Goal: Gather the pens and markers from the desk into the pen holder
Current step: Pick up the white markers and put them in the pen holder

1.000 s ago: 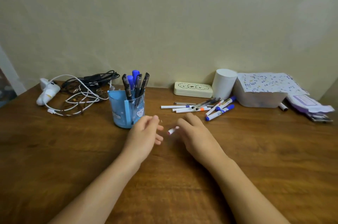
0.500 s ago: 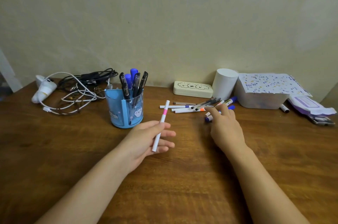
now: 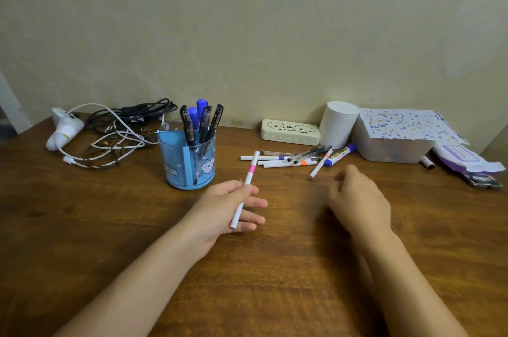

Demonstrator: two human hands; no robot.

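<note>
1. A thin white pen with a pink band (image 3: 245,187) is pinched near its middle in the left hand (image 3: 224,210), tilted with its upper end leaning away and to the right, just right of the holder.
2. The left hand has thumb and forefinger closed on that pen, while the other fingers lie loosely extended beneath it, above the counter.
3. The right hand (image 3: 357,199) hovers palm down with fingers curled loosely; it has hold of nothing, and sits just in front of the loose pens.
4. The translucent blue plastic pen holder with cloud drawings (image 3: 188,158) stands upright on the brown wooden counter (image 3: 82,226), already carrying several dark pens and blue-capped markers (image 3: 202,122) that stick out of its top.
5. A scatter of loose white and grey pens (image 3: 286,159) lies flat to the right of the holder, some crossing one another; a fat marker with a blue cap (image 3: 339,155) rests at its right edge, and a thin white pen with a reddish tip (image 3: 320,165) points towards the right hand.
6. Behind the scatter, against the wall, sit a cream oblong case with drawn cartoon faces (image 3: 290,132), a white cylinder (image 3: 339,123) and a white plastic tub under a speckled paper sheet (image 3: 395,141).
7. A tangle of black and white cables (image 3: 118,133) lies at far left.
</note>
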